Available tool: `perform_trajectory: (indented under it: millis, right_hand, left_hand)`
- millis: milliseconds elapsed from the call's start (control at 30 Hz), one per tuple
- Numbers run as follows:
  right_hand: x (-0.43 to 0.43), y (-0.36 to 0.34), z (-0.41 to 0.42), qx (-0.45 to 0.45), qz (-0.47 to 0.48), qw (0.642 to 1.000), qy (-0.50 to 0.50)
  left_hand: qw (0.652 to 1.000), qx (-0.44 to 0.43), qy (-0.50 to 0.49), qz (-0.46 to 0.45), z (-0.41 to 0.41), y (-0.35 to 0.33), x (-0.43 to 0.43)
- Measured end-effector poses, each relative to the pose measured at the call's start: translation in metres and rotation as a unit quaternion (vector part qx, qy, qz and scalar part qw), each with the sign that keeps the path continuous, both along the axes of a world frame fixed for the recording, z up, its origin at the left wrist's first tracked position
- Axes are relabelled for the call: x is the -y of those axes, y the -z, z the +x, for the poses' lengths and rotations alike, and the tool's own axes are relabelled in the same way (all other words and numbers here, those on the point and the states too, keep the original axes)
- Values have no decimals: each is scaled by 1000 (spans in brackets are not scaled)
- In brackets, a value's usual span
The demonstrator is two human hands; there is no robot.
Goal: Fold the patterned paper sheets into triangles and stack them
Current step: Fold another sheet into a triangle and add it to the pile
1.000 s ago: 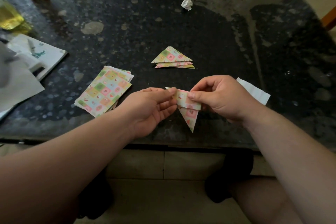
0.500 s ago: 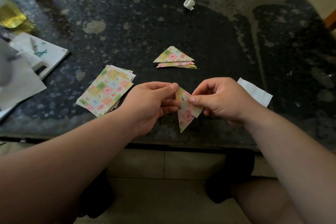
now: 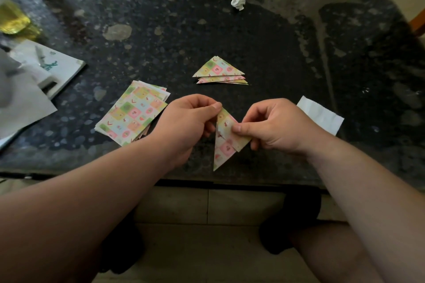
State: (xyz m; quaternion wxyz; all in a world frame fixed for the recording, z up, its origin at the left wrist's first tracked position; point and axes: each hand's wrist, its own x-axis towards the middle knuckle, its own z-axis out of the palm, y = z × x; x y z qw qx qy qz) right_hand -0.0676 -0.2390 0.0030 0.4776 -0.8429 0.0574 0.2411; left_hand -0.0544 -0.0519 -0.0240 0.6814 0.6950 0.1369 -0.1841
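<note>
Pinching a half-folded sheet [image 3: 224,142] between them, both hands work just above the near edge of the bench [image 3: 276,53]. The left hand [image 3: 186,122] nips the sheet's top tip between thumb and forefinger, its other fingers curled. The right hand [image 3: 273,126] clamps its thumb onto a flap at the sheet's 3 o'clock side, with its fingers tucked behind.

The sheet is held in the air, its long point hanging toward 6 o'clock. This probably lets one hand anchor a corner while the other lines up the flap's edges before the crease is pressed.

From the held sheet, the stack [image 3: 219,71] of finished triangles lies at 12 o'clock, well apart. That looks far enough to keep it undisturbed yet close enough to reach. The flat sheets [image 3: 133,115] sit fanned at 9 o'clock, just beside the left hand for easy picking.

A white slip [image 3: 322,115] lies at 2 o'clock, beyond the right hand. A paper ball [image 3: 238,2] rests far off at 12 o'clock, and a booklet [image 3: 57,69] lies at 10 o'clock.

I judge this triangle nearly finished, with many sheets left to fold.
</note>
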Motion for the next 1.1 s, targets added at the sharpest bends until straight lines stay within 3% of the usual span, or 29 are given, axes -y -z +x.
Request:
perform_trajectory:
  millis: [467,667,800,1100]
  right_hand:
    - [5,4,1,-1,13,1000,16]
    - [4,5,2,-4,17,999,37]
    - [2,6,2,-11,42,997,69]
    - [1,6,2,-20,77,993,89]
  left_hand:
    - [994,-52,92,-38,-4,7,-3]
    - [993,-54,96,-51,-4,4,1]
    - [997,-45,40,-52,-8,4,1]
    - [996,-61,53,-29,-6,8,1]
